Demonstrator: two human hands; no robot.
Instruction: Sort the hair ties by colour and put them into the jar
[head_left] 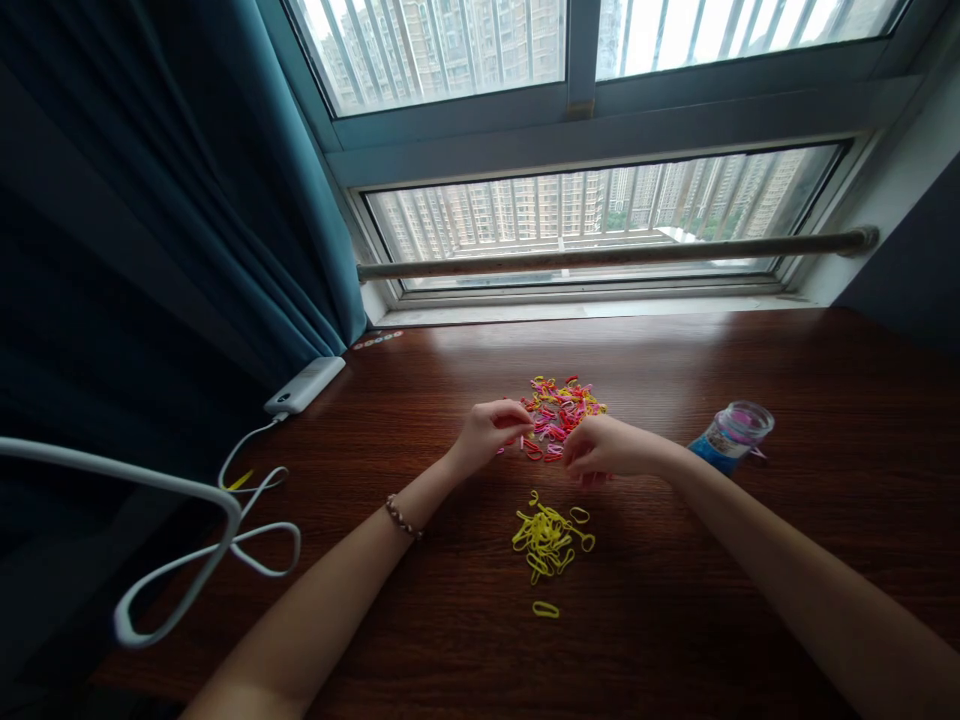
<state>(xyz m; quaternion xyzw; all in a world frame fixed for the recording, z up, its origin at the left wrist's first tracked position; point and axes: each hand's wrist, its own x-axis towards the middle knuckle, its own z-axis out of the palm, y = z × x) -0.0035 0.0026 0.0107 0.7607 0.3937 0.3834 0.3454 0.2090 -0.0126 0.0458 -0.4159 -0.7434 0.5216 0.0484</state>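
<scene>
A loose pile of small rubber bands [559, 412], mostly pink, red and orange with some yellow, lies on the dark wooden table. At its left edge is my left hand [489, 437], thumb and fingers pinched together at the bands; what lies between the fingertips is too small to tell. My right hand [609, 447] reaches over the pile's right side with fingers curled downward, and its fingertips are partly hidden. Nearer to me, below both hands, sits a heap of yellow rubber bands [546, 540]. One single yellow band [546, 609] lies apart from it.
Beyond my right forearm, a clear jar [739, 425] with a blue label lies tilted, partly covered by the arm. A white device [306, 385] with a cable [225, 500] occupies the left side beside the blue curtain [300, 250]. A window with a rail [615, 258] borders the table's far edge.
</scene>
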